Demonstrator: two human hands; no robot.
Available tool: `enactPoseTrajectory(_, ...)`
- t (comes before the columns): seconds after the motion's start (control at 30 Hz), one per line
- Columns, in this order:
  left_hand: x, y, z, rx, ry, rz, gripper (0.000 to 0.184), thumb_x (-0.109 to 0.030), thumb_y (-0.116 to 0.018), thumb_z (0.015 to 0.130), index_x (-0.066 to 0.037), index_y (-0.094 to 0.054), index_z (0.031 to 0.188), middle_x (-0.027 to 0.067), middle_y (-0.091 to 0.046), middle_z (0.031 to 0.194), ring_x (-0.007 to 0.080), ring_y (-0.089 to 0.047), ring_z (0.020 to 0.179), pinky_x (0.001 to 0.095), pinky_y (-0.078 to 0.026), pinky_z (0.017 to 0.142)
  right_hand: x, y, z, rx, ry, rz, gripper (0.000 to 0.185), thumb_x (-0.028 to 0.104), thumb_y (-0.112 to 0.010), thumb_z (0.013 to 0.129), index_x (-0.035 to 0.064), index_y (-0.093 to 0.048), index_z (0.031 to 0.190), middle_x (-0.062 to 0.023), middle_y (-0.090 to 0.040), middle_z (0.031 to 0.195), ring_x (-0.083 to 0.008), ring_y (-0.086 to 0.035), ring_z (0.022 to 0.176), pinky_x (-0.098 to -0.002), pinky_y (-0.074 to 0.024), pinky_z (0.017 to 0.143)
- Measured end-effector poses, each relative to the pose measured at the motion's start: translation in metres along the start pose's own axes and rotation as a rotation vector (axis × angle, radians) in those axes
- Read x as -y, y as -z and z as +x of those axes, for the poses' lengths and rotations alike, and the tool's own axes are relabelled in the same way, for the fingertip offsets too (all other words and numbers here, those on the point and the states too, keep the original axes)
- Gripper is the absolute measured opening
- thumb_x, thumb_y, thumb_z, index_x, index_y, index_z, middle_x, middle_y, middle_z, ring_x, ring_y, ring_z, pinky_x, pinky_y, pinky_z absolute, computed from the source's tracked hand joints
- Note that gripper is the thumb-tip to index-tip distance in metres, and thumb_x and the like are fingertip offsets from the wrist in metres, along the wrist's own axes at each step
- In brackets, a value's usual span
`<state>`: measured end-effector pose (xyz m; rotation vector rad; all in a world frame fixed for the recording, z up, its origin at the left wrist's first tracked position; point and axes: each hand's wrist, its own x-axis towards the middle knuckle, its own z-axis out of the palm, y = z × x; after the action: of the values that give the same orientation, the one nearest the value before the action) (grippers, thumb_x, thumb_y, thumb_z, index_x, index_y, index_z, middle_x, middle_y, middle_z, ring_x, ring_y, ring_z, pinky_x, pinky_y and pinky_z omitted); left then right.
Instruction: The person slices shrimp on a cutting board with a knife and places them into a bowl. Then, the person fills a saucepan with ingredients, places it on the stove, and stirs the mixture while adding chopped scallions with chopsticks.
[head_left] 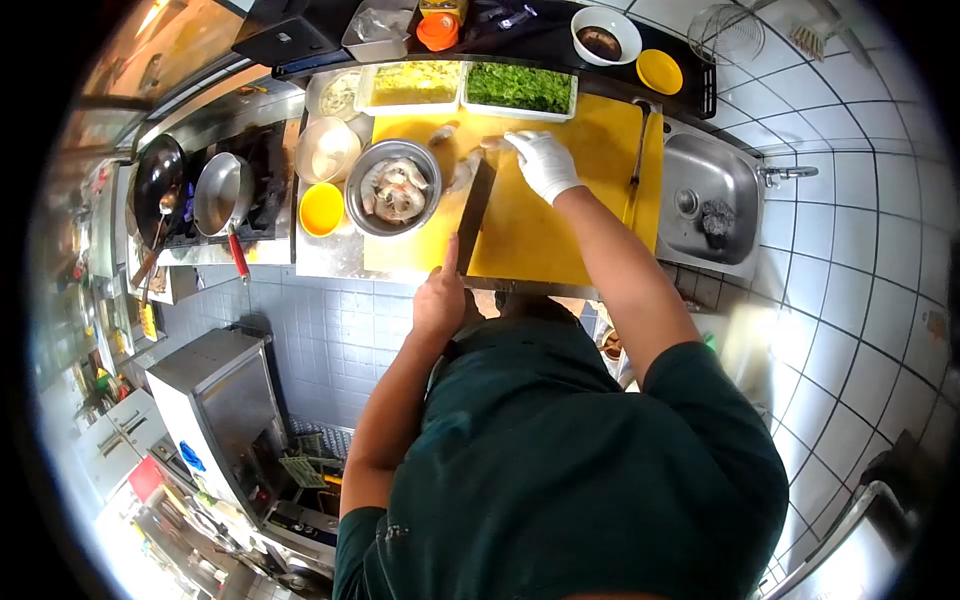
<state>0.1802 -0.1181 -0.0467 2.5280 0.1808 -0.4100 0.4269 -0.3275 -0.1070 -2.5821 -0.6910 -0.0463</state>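
Observation:
My left hand [440, 302] is closed round the handle of a wide-bladed kitchen knife [476, 215], forefinger stretched along it. The blade points away from me over the yellow cutting board [550, 245]. My right hand [545, 165], in a white glove, has its fingers together on a shrimp [493, 143] near the blade's tip. More shrimp [463, 172] lie on the board just left of the blade, and another piece [442, 133] lies farther back. Several peeled-looking shrimp fill a metal bowl [436, 190] at the board's left side.
Containers of chopped greens [520, 88] and yellow pieces [412, 85] line the back edge. A yellow bowl [322, 209] and a clear tub [328, 150] stand left. Beyond are a saucepan [222, 195] and wok [160, 180] on the stove. A sink [735, 250] is right.

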Motion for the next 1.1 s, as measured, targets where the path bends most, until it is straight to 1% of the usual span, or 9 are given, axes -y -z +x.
enactPoseTrajectory(0.13,0.004,-0.007,0.001,-0.085,-0.081,0.116,0.081,-0.009,-0.058,0.092,-0.015,-0.027,0.166,0.0219,-0.067,0.083,0.0409,-0.069,0.067,0.0524,-0.056,0.061,0.015,0.015,-0.048,0.034,-0.117,0.02,0.034,0.007,-0.062,0.091,0.0082,-0.069,0.124,-0.0154,-0.07,0.113,-0.0368,-0.065,0.105,-0.0474,-0.0544,0.093)
enactPoseTrajectory(0.23,-0.004,-0.002,-0.002,-0.025,-0.074,0.175,0.083,-0.004,-0.059,0.091,-0.017,-0.025,0.167,0.0225,-0.066,0.085,0.0406,-0.069,0.072,0.0526,-0.056,0.066,0.025,0.013,-0.092,-0.014,-0.181,0.072,0.034,0.009,-0.067,0.09,0.0067,-0.068,0.123,-0.0175,-0.07,0.114,-0.0383,-0.065,0.106,-0.0477,-0.0539,0.093)
enactPoseTrajectory(0.33,-0.011,0.002,-0.005,-0.08,-0.186,0.202,0.085,-0.003,-0.061,0.089,-0.017,-0.027,0.166,0.0185,-0.061,0.081,0.0372,-0.066,0.066,0.049,-0.057,0.062,0.033,0.016,-0.122,-0.035,-0.255,0.169,0.035,0.012,-0.071,0.089,0.0061,-0.067,0.123,-0.0184,-0.069,0.114,-0.0397,-0.065,0.108,-0.0474,-0.0533,0.094)
enactPoseTrajectory(0.43,-0.027,0.013,0.001,-0.006,-0.24,0.29,0.084,-0.002,-0.06,0.089,-0.018,-0.03,0.165,0.0161,-0.058,0.08,0.034,-0.065,0.064,0.0456,-0.056,0.059,0.034,0.011,-0.136,-0.08,-0.337,0.278,0.03,0.012,-0.072,0.089,0.0059,-0.068,0.118,-0.0183,-0.069,0.111,-0.0405,-0.065,0.106,-0.047,-0.0531,0.094)
enactPoseTrajectory(0.63,-0.052,0.025,0.003,-0.113,-0.376,0.219,0.095,0.0,-0.063,0.087,-0.024,-0.019,0.168,0.0198,-0.064,0.093,0.0337,-0.071,0.08,0.0449,-0.059,0.067,0.029,0.013,-0.147,-0.061,-0.321,0.253,0.019,0.012,-0.071,0.089,0.0059,-0.068,0.107,-0.0186,-0.069,0.107,-0.0401,-0.065,0.104,-0.0466,-0.0541,0.089)
enactPoseTrajectory(0.73,-0.048,0.003,0.025,0.155,-0.23,0.409,0.097,0.0,-0.061,0.088,-0.025,-0.013,0.169,0.0212,-0.066,0.096,0.0342,-0.072,0.081,0.0459,-0.06,0.07,0.034,0.009,-0.149,-0.119,-0.262,0.253,0.018,0.014,-0.07,0.09,0.0056,-0.068,0.105,-0.0187,-0.068,0.106,-0.0401,-0.065,0.104,-0.0464,-0.0542,0.088)
enactPoseTrajectory(0.83,-0.052,0.002,0.027,0.172,-0.21,0.395,0.098,0.0,-0.06,0.089,-0.026,-0.01,0.169,0.0222,-0.066,0.096,0.0356,-0.072,0.081,0.0466,-0.06,0.07,0.036,0.011,-0.139,-0.064,-0.263,0.16,0.016,0.013,-0.071,0.089,0.0059,-0.068,0.103,-0.0182,-0.068,0.106,-0.0401,-0.066,0.102,-0.0455,-0.0547,0.087)
enactPoseTrajectory(1.0,-0.04,0.012,0.006,0.046,-0.206,0.223,0.096,-0.004,-0.062,0.087,-0.023,-0.016,0.169,0.0202,-0.064,0.089,0.0373,-0.07,0.074,0.0483,-0.058,0.067,0.034,0.013,-0.146,-0.102,-0.329,0.306,0.017,0.013,-0.076,0.088,0.0065,-0.07,0.103,-0.0173,-0.069,0.107,-0.0385,-0.068,0.098,-0.0423,-0.0559,0.084)
enactPoseTrajectory(1.1,-0.036,0.01,0.001,-0.064,-0.209,0.119,0.088,-0.004,-0.063,0.086,-0.016,-0.026,0.166,0.0197,-0.063,0.09,0.038,-0.069,0.074,0.0488,-0.058,0.066,0.038,0.025,-0.152,-0.152,-0.365,0.308,0.021,0.022,-0.075,0.093,0.0056,-0.07,0.106,-0.0162,-0.07,0.105,-0.0348,-0.069,0.097,-0.0412,-0.0562,0.081)
